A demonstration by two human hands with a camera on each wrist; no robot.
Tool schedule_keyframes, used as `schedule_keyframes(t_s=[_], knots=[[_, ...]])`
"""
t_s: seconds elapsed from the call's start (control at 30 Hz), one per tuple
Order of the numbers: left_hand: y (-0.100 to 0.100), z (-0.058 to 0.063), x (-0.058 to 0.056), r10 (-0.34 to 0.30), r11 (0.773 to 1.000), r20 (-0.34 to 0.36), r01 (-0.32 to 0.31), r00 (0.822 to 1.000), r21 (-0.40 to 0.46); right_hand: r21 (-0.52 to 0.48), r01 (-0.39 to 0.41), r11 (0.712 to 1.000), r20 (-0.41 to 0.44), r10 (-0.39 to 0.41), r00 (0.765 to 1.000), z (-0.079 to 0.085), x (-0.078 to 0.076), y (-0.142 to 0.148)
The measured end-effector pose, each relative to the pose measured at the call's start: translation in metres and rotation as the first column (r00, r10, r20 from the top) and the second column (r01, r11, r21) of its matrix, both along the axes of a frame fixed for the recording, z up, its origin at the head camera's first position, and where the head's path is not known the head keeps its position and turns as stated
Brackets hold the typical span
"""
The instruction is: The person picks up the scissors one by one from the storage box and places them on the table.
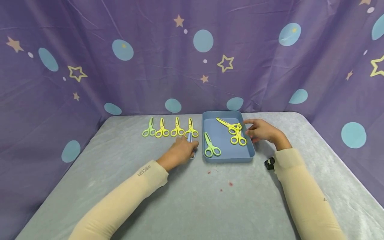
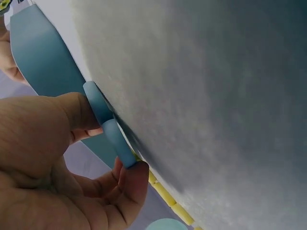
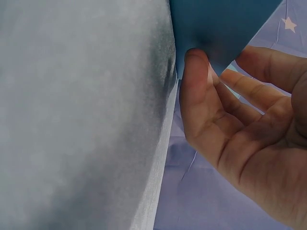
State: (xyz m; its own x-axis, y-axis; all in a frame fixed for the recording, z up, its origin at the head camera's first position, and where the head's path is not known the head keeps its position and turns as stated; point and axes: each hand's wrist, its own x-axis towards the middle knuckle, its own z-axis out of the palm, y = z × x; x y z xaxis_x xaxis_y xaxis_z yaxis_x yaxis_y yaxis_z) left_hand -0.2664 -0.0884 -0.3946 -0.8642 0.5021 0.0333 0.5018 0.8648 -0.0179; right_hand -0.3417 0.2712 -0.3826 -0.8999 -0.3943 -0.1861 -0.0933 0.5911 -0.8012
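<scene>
Blue scissors (image 2: 120,143) are pinched in the fingers of the left hand (image 1: 179,150), just left of a blue tray (image 1: 228,160) and near 4 yellow and green scissors (image 1: 162,129); the tray's right side is touched by the right hand (image 1: 261,130), fingers loosely extended, while 3 more scissors (image 1: 210,144) are contained inside.

The grey tabletop (image 1: 192,203) carries a blue tray (image 1: 229,160); beside it, four scissors (image 1: 162,127) lie in a row.

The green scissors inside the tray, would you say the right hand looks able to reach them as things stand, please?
Probably yes: the right hand is beside the tray, with only its low wall and the yellow scissors between; nothing covers the green scissors.
</scene>
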Motion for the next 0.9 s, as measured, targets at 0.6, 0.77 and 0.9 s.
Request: schedule_keyframes(t_s=[0.6,0.77,0.9], knots=[[0.009,0.002,0.010,0.070,0.997,0.073,-0.071,0.995,0.008,-0.014,-0.007,1.000,0.005,0.008,1.000,0.001,0.001,0.001],[0.010,0.004,0.012,0.083,0.997,0.088,-0.083,0.993,-0.008,-0.015,-0.006,1.000,0.006,0.006,1.000,0.001,0.001,0.001],[0.011,0.004,0.014,0.080,0.997,0.093,-0.080,0.992,-0.007,-0.015,-0.008,1.000,0.008,0.009,1.000,0.002,0.002,0.000]])
